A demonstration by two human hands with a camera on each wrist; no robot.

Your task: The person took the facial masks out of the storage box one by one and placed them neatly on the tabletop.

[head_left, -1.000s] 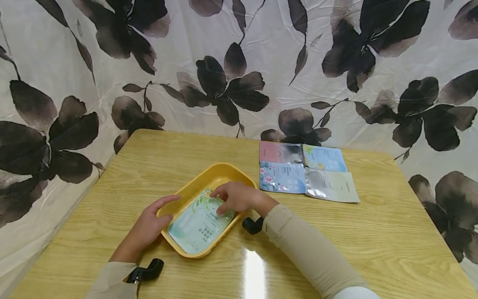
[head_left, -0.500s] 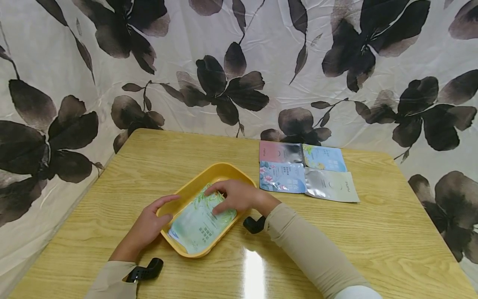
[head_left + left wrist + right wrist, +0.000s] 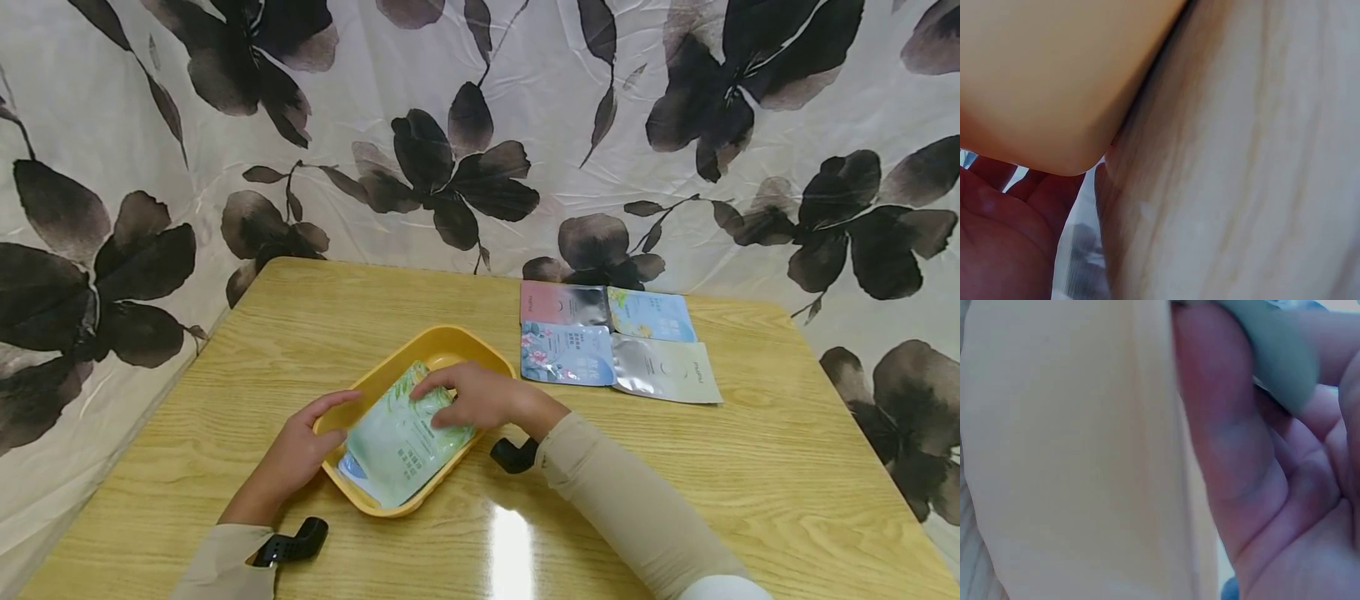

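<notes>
Green packet (image 3: pixel 393 458), in yellow tray (image 3: pixel 442 340): presumably light, floppy and slick, best gripped along an edge; right hand (image 3: pixel 480 395) pinches it, left hand (image 3: pixel 302 450) at the tray, fingers loosely extended.

1. The left hand (image 3: pixel 300 450) lies relaxed, its index finger (image 3: pixel 335 404) straight and spread from the thumb (image 3: pixel 332 442).
2. The right hand (image 3: pixel 480 397) pinches, fingers (image 3: pixel 433 379) bent opposite its thumb.
3. The right arm (image 3: pixel 637 508) reaches farther than the left arm (image 3: pixel 227 562).
</notes>
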